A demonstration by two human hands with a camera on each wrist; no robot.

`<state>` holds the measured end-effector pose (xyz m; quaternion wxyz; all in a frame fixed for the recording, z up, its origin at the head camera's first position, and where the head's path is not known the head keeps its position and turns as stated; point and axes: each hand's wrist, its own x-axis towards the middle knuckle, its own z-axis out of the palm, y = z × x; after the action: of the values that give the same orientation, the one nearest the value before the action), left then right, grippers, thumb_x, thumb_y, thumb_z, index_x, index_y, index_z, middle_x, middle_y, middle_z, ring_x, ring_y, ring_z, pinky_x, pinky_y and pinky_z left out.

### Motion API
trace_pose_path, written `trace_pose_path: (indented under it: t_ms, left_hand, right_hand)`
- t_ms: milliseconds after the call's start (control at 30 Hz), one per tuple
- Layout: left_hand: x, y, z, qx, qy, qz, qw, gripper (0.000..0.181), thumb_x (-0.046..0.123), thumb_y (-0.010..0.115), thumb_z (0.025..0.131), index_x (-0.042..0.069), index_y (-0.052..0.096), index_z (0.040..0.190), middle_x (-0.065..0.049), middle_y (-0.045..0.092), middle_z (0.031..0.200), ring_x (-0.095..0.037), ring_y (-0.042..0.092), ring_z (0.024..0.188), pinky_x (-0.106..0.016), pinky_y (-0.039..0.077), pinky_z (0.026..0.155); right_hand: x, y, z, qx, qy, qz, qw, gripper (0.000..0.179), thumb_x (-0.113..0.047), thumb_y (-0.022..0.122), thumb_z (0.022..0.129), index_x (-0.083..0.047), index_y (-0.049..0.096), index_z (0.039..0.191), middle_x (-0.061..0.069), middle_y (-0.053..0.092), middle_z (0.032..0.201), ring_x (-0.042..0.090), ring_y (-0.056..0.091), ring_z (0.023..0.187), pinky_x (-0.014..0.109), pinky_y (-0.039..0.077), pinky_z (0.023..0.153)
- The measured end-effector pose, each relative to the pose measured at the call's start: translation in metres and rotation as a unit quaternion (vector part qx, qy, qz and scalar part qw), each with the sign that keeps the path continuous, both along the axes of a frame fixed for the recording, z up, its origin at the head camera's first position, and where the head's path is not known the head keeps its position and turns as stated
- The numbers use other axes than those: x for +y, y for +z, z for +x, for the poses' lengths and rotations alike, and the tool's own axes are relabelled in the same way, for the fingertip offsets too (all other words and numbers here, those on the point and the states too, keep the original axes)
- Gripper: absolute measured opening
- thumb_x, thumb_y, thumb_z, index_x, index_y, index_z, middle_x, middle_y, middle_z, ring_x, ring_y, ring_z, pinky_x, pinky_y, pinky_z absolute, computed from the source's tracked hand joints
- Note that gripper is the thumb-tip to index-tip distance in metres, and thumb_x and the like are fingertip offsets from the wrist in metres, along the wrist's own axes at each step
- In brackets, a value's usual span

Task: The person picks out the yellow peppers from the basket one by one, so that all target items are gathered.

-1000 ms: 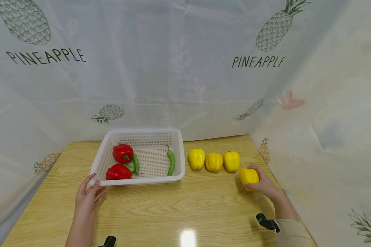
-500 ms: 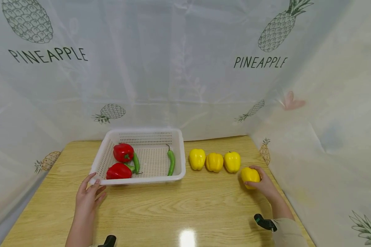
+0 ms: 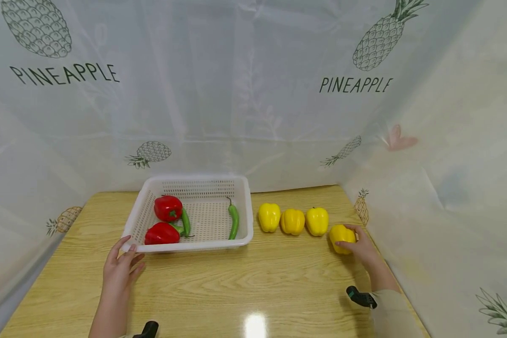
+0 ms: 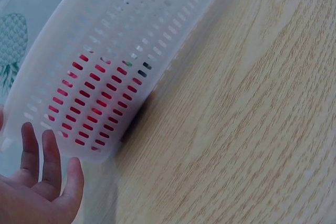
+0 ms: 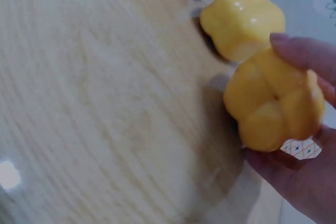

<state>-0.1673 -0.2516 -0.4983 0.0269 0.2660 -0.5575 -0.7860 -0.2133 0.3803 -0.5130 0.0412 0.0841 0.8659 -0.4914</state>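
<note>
At the near left corner of the white plastic basket point(image 3: 186, 246), my left hand point(image 3: 117, 270) touches the rim with its fingertips. Its other fingers stay loosely spread outside the basket wall, as the left wrist view point(image 4: 50, 182) shows. My right hand point(image 3: 363, 249) grips a yellow bell pepper point(image 3: 341, 238) between thumb and fingers at the right end of a row. In the right wrist view, that pepper's lobed underside point(image 5: 275, 98) faces the camera, close beside a neighbouring yellow bell pepper point(image 5: 242, 20). Three others point(image 3: 293, 221) stand to its left.
Inside the basket lie two red bell peppers point(image 3: 168, 208) at the left and green chili peppers point(image 3: 234, 221) at both sides. The wooden table point(image 3: 236, 281) ends near my right forearm, by a hanging pineapple-print sheet point(image 3: 439, 188). The same sheet rises behind the basket.
My right hand has moved slightly away from me with the yellow bell pepper and tilted it, bringing it beside the row. The left hand has stayed at the basket corner.
</note>
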Motion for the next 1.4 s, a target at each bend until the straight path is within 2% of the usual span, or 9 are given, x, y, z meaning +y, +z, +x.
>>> trace_pose_path:
  t_ms: [333, 600, 767, 867, 967, 1100, 1267, 1400]
  left_hand:
    - [0.001, 0.001, 0.000, 0.009, 0.005, 0.001, 0.9999, 0.046, 0.030, 0.063, 0.095, 0.031, 0.046, 0.138, 0.014, 0.065, 0.091, -0.007, 0.066, 0.081, -0.025, 0.055, 0.070]
    - [0.000, 0.002, 0.000, -0.001, 0.005, 0.000, 1.0000, 0.049, 0.031, 0.063, 0.095, 0.031, 0.044, 0.140, 0.015, 0.065, 0.091, -0.007, 0.066, 0.081, -0.025, 0.055, 0.070]
    - [0.001, 0.001, 0.000, -0.003, 0.002, -0.005, 1.0000, 0.050, 0.032, 0.063, 0.095, 0.031, 0.043, 0.141, 0.014, 0.065, 0.092, -0.007, 0.066, 0.082, -0.025, 0.055, 0.072]
    - [0.002, 0.001, 0.000, -0.002, 0.001, -0.016, 0.9999, 0.049, 0.031, 0.062, 0.096, 0.031, 0.043, 0.141, 0.016, 0.064, 0.092, -0.007, 0.066, 0.082, -0.025, 0.055, 0.072]
    - [0.002, 0.002, 0.001, 0.000, 0.002, -0.025, 0.9997, 0.048, 0.031, 0.061, 0.096, 0.031, 0.043, 0.141, 0.017, 0.064, 0.093, -0.007, 0.066, 0.082, -0.025, 0.055, 0.072]
    - [0.002, 0.002, 0.001, 0.001, 0.001, -0.029, 0.9996, 0.048, 0.032, 0.062, 0.096, 0.030, 0.044, 0.141, 0.018, 0.064, 0.093, -0.007, 0.066, 0.083, -0.024, 0.055, 0.072]
    - [0.002, 0.001, 0.001, 0.005, -0.003, -0.029, 0.9996, 0.049, 0.032, 0.061, 0.097, 0.029, 0.042, 0.142, 0.017, 0.063, 0.094, -0.007, 0.065, 0.082, -0.025, 0.055, 0.073]
    - [0.001, 0.000, 0.001, 0.004, -0.005, -0.030, 0.9995, 0.050, 0.032, 0.061, 0.096, 0.029, 0.042, 0.142, 0.018, 0.063, 0.094, -0.006, 0.065, 0.080, -0.025, 0.055, 0.073]
  right_hand:
    - [-0.002, 0.012, -0.012, 0.000, 0.016, 0.040, 0.9990, 0.081, -0.012, 0.078, 0.083, -0.002, 0.030, 0.148, 0.032, 0.019, 0.152, 0.050, 0.025, 0.133, 0.065, 0.025, 0.103]
    - [-0.002, 0.018, -0.023, -0.012, 0.038, 0.085, 0.9956, 0.082, -0.007, 0.079, 0.080, 0.000, 0.033, 0.147, 0.033, 0.028, 0.147, 0.049, 0.038, 0.122, 0.060, 0.038, 0.093]
    - [-0.001, 0.022, -0.032, -0.002, 0.060, 0.135, 0.9890, 0.080, -0.006, 0.081, 0.077, 0.004, 0.037, 0.142, 0.037, 0.027, 0.143, 0.055, 0.031, 0.125, 0.067, 0.032, 0.096]
    - [0.000, 0.023, -0.037, -0.003, 0.072, 0.152, 0.9857, 0.079, -0.006, 0.081, 0.077, 0.005, 0.037, 0.141, 0.039, 0.027, 0.141, 0.055, 0.032, 0.122, 0.067, 0.033, 0.095]
    - [0.002, 0.023, -0.043, -0.012, 0.074, 0.158, 0.9845, 0.078, -0.007, 0.081, 0.077, 0.003, 0.037, 0.141, 0.038, 0.028, 0.140, 0.053, 0.034, 0.120, 0.065, 0.036, 0.094]
    - [0.003, 0.024, -0.049, -0.022, 0.071, 0.155, 0.9852, 0.077, -0.006, 0.080, 0.078, 0.003, 0.036, 0.141, 0.039, 0.025, 0.139, 0.054, 0.032, 0.120, 0.067, 0.033, 0.095]
    - [0.004, 0.026, -0.056, -0.024, 0.070, 0.159, 0.9845, 0.075, -0.005, 0.079, 0.078, 0.003, 0.037, 0.140, 0.040, 0.025, 0.138, 0.055, 0.029, 0.121, 0.069, 0.030, 0.097]
    - [0.008, 0.022, -0.064, -0.022, 0.075, 0.166, 0.9831, 0.077, -0.005, 0.080, 0.078, 0.003, 0.036, 0.141, 0.040, 0.026, 0.139, 0.055, 0.031, 0.121, 0.067, 0.032, 0.097]
